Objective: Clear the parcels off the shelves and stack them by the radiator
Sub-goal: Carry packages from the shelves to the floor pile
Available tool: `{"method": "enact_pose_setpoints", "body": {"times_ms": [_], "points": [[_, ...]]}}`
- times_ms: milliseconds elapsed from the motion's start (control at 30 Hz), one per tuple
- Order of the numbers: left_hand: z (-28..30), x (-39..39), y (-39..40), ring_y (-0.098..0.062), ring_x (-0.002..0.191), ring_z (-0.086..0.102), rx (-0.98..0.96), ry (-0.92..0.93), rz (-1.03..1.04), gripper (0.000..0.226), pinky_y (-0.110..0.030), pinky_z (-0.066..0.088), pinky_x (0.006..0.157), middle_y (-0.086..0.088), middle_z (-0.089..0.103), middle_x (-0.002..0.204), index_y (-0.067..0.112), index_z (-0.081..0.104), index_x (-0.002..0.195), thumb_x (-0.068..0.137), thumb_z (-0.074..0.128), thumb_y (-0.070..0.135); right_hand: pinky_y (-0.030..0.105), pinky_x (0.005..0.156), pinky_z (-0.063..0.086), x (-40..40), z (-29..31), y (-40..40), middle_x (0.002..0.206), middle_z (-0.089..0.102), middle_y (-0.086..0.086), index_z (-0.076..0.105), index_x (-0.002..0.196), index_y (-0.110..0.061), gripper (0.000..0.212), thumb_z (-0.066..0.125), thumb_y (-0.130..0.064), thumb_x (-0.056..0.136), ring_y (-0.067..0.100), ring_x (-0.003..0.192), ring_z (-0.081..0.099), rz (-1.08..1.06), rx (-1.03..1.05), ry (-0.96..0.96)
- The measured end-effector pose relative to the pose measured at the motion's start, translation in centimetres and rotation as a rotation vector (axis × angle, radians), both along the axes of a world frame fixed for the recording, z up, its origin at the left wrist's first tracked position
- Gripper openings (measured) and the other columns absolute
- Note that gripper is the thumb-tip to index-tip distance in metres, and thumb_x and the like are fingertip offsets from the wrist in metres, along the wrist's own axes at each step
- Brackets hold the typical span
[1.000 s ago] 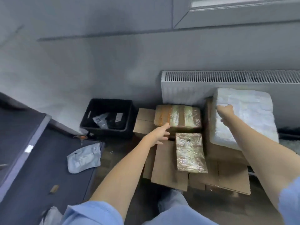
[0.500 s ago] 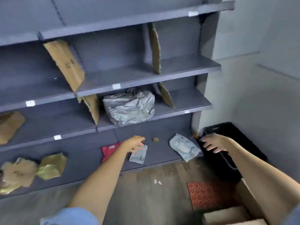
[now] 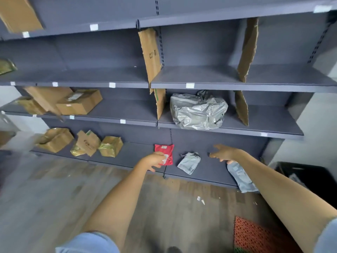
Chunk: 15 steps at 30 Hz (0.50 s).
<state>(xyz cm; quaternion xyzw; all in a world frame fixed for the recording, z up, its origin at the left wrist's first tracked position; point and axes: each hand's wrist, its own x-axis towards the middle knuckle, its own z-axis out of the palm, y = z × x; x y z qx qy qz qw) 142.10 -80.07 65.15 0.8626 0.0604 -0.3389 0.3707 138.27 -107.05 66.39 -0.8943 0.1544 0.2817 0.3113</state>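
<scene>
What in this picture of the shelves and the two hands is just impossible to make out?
- Left hand: the head view does not settle whether it grips the red pouch or only overlaps it.
- Grey mailer: the right forearm hides part of it.
- Black crate: cut off by the right edge, its contents unclear.
- Parcel labels, as on the cardboard box: too small to read.
- Far-left boxes: blurred.
- Right hand: empty, fingers spread.

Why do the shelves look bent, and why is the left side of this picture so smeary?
Head view: the wide-angle lens bows the shelves toward the edges. Motion blur smears the left side, where the cardboard boxes and floor lose detail. The crumpled silver bag shows glare on its folds. The left hand and right hand are slightly soft; lighting is dim and even.
</scene>
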Motion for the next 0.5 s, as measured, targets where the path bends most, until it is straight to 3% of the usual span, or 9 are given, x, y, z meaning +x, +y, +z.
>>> {"method": "enact_pose_setpoints", "body": {"times_ms": [100, 167, 200, 233, 300, 333, 400, 433, 500], "points": [[-0.7, 1.8, -2.9, -0.021, 0.120, 0.049, 0.025, -0.057, -0.101, 0.040, -0.037, 0.041, 0.098, -0.004, 0.047, 0.136, 0.019, 0.038, 0.138, 0.099, 0.039, 0.027, 0.035, 0.082, 0.051, -0.1, -0.1, -3.4, 0.119, 0.055, 0.004, 0.023, 0.145, -0.024, 0.058, 0.048, -0.034, 0.093, 0.021, 0.099, 0.060, -0.084, 0.009, -0.018], [-1.1, 4.4, -5.0, -0.017, 0.102, 0.051, 0.022, -0.121, -0.183, 0.023, -0.028, 0.041, 0.086, -0.002, 0.054, 0.113, 0.014, 0.054, 0.114, 0.098, 0.039, 0.020, 0.029, 0.066, 0.048, 0.2, -0.4, -6.3, 0.096, 0.057, 0.000, 0.027, 0.142, -0.022, 0.054, 0.048, -0.033, 0.093, 0.016, 0.079, 0.058, -0.163, -0.010, -0.015], [-1.3, 5.9, -6.1, -0.015, 0.093, 0.049, 0.017, -0.155, -0.213, 0.018, -0.025, 0.039, 0.073, 0.000, 0.052, 0.098, 0.014, 0.056, 0.098, 0.098, 0.038, 0.017, 0.027, 0.065, 0.045, 0.5, -0.6, -7.9, 0.096, 0.057, 0.000, 0.027, 0.141, -0.023, 0.051, 0.047, -0.032, 0.094, 0.016, 0.078, 0.057, -0.210, -0.013, -0.008], [-1.5, 7.7, -7.2, -0.015, 0.092, 0.046, 0.017, -0.177, -0.236, 0.019, -0.023, 0.036, 0.065, 0.002, 0.048, 0.093, 0.012, 0.057, 0.095, 0.098, 0.039, 0.016, 0.028, 0.067, 0.044, 1.0, -0.8, -9.5, 0.100, 0.058, 0.003, 0.029, 0.137, -0.024, 0.046, 0.046, -0.029, 0.095, 0.018, 0.080, 0.057, -0.264, -0.005, 0.003], [-1.4, 11.2, -9.4, -0.015, 0.100, 0.045, 0.022, -0.216, -0.271, 0.022, -0.021, 0.035, 0.068, 0.004, 0.046, 0.098, 0.012, 0.057, 0.110, 0.098, 0.040, 0.017, 0.028, 0.065, 0.039, 2.0, -1.1, -12.0, 0.092, 0.053, 0.005, 0.036, 0.118, -0.023, 0.025, 0.044, -0.024, 0.095, 0.020, 0.075, 0.053, -0.362, 0.015, 0.021], [-1.5, 13.1, -10.4, -0.016, 0.096, 0.045, 0.024, -0.240, -0.294, 0.018, -0.022, 0.035, 0.067, 0.004, 0.047, 0.093, 0.014, 0.058, 0.101, 0.097, 0.041, 0.016, 0.028, 0.065, 0.037, 2.7, -1.3, -12.9, 0.087, 0.051, 0.005, 0.037, 0.109, -0.022, 0.016, 0.044, -0.024, 0.094, 0.020, 0.072, 0.051, -0.394, 0.005, 0.022], [-1.8, 17.1, -12.3, -0.017, 0.085, 0.048, 0.054, -0.302, -0.336, 0.022, -0.023, 0.035, 0.063, -0.001, 0.051, 0.079, 0.017, 0.053, 0.076, 0.094, 0.041, 0.012, 0.026, 0.067, 0.041, 4.2, -1.5, -13.8, 0.099, 0.054, 0.006, 0.038, 0.106, -0.023, 0.013, 0.043, -0.028, 0.095, 0.021, 0.081, 0.054, -0.431, -0.023, 0.026], [-2.1, 18.9, -13.1, -0.020, 0.091, 0.053, 0.078, -0.324, -0.359, 0.019, -0.023, 0.040, 0.069, -0.006, 0.058, 0.088, 0.013, 0.059, 0.084, 0.093, 0.043, 0.011, 0.028, 0.070, 0.044, 5.1, -1.5, -13.9, 0.108, 0.056, 0.007, 0.038, 0.110, -0.025, 0.016, 0.043, -0.030, 0.096, 0.022, 0.088, 0.056, -0.441, -0.023, 0.035], [-2.7, 22.1, -14.2, -0.026, 0.119, 0.051, 0.130, -0.396, -0.391, 0.034, -0.027, 0.042, 0.095, -0.012, 0.054, 0.129, 0.008, 0.056, 0.125, 0.092, 0.046, 0.013, 0.034, 0.080, 0.048, 7.2, -1.5, -13.7, 0.116, 0.057, 0.007, 0.042, 0.115, -0.021, 0.022, 0.042, -0.031, 0.096, 0.023, 0.095, 0.056, -0.440, -0.022, 0.072]]}}
